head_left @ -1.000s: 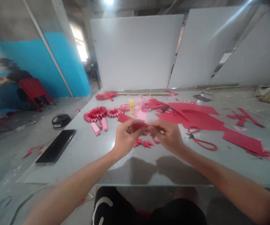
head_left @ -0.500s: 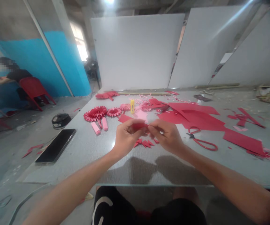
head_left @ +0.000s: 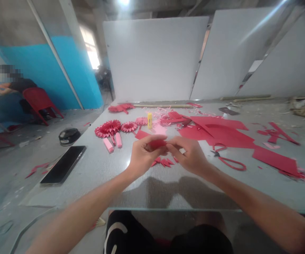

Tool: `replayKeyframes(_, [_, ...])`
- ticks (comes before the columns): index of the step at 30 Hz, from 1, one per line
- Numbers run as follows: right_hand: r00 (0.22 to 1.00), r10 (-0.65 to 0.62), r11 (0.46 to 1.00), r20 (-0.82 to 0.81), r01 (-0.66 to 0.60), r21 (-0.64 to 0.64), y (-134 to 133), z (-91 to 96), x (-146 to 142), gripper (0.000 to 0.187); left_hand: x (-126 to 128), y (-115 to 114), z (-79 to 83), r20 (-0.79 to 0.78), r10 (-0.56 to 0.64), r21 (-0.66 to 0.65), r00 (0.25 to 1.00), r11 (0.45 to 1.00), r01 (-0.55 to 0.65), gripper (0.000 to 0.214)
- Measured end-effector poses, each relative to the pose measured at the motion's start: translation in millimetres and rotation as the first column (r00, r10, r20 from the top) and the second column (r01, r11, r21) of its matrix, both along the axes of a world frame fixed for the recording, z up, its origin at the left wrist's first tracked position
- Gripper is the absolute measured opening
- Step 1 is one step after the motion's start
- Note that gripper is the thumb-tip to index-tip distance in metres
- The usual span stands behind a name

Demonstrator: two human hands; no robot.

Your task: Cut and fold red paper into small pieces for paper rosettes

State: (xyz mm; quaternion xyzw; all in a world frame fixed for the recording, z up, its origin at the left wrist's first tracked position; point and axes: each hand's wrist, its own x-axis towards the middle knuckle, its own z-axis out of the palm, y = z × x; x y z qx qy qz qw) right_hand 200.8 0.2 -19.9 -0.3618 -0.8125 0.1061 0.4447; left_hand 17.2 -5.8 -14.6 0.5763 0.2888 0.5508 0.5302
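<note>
One piece of red paper (head_left: 157, 144) is being held above the tabletop (head_left: 96, 183): the fingers of the left hand (head_left: 141, 155) are curling closed around it, while those of the right hand (head_left: 190, 153) are pinching at its right end (the hands are hiding its full shape). Small red cut pieces (head_left: 165, 162) are lying just below the hands, red-handled scissors (head_left: 221, 158) are lying off to the right, and a yellow tube (head_left: 149, 121) is standing beyond.

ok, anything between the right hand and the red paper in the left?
Nothing visible. The right hand is right at the red paper in the left hand; the pointed red cutouts lie on the table, not between.
</note>
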Motion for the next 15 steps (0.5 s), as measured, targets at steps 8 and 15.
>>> replayKeyframes(8, [0.999, -0.027, 0.984, -0.033, 0.021, -0.175, 2.4, -6.0, -5.2, 0.031, -1.7, 4.3, -4.3, -0.053, -0.026, 0.058, 0.998, 0.998, 0.029, 0.037])
replayKeyframes(15, [0.999, 0.009, 0.973, -0.050, -0.020, -0.228, 4.3, -7.8, -3.0, 0.026, -3.6, 7.8, -4.5, -0.060, -0.046, 0.067, 0.997, 0.996, 0.050, 0.036])
